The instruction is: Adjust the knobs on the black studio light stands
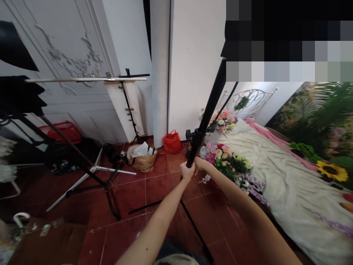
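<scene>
A black light stand (205, 117) rises at a tilt in front of me, its upper end running toward a blurred-out patch at top right. My left hand (187, 170) is closed around the lower part of its pole. Close beside it, my right hand (199, 165) is closed on the same pole from the right, its fingers partly hidden. Just above both hands sits a clamp collar with a knob (189, 134). The stand's thin black legs (193, 222) spread over the floor below my forearms.
To the right is a bed (275, 173) with a cream cover, with artificial flowers (220, 154) beside it. Other tripod stands (106, 186) spread their legs at left. A woven basket (143, 162) and a red bag (172, 142) stand on the tiles by the wall.
</scene>
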Action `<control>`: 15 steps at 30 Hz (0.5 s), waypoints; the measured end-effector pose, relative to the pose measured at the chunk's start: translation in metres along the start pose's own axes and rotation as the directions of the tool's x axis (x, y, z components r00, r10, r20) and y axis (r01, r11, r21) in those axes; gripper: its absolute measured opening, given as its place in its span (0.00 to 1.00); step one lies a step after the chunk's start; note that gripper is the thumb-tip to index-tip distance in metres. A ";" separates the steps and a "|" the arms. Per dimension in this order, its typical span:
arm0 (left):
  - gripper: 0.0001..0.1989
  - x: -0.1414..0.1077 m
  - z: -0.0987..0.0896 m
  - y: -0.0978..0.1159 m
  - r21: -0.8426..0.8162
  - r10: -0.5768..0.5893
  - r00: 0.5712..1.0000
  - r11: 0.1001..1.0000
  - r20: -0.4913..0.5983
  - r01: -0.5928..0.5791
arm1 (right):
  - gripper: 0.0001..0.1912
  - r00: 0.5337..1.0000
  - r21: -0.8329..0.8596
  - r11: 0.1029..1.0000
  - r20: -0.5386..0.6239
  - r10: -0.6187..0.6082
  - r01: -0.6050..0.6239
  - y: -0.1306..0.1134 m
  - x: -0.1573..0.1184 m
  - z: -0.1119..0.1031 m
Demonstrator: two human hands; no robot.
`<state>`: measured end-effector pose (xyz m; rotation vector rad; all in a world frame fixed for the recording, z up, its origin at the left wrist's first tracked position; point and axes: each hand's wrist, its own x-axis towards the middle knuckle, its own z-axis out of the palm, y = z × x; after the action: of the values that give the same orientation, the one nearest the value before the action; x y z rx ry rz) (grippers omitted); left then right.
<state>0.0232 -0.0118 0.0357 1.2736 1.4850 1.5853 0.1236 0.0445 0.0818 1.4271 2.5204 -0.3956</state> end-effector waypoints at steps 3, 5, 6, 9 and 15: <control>0.15 0.000 0.000 -0.001 0.000 0.005 1.000 1.000 0.005 -0.005 | 0.22 0.999 -0.050 0.999 -0.038 -0.020 0.018 0.000 -0.011 0.006; 0.15 0.000 0.000 -0.002 0.001 0.013 1.000 1.000 0.006 -0.013 | 0.16 0.995 -0.058 0.998 -0.095 -0.031 0.026 -0.001 -0.016 0.009; 0.15 0.000 0.000 -0.002 0.001 0.018 1.000 1.000 0.005 -0.018 | 0.12 0.992 -0.063 0.998 -0.118 -0.033 0.026 -0.002 -0.018 0.011; 0.14 0.000 0.000 -0.001 0.007 0.023 1.000 1.000 0.000 -0.023 | 0.06 0.984 -0.082 0.997 -0.180 -0.015 0.000 -0.007 -0.024 0.022; 0.14 0.000 -0.001 0.001 0.028 0.002 1.000 1.000 -0.018 -0.001 | 0.13 0.914 -0.016 0.986 -0.376 0.150 -0.169 -0.027 -0.044 0.056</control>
<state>0.0227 -0.0126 0.0367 1.2793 1.5222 1.5859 0.1253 -0.0227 0.0468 1.8222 2.6413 -0.0316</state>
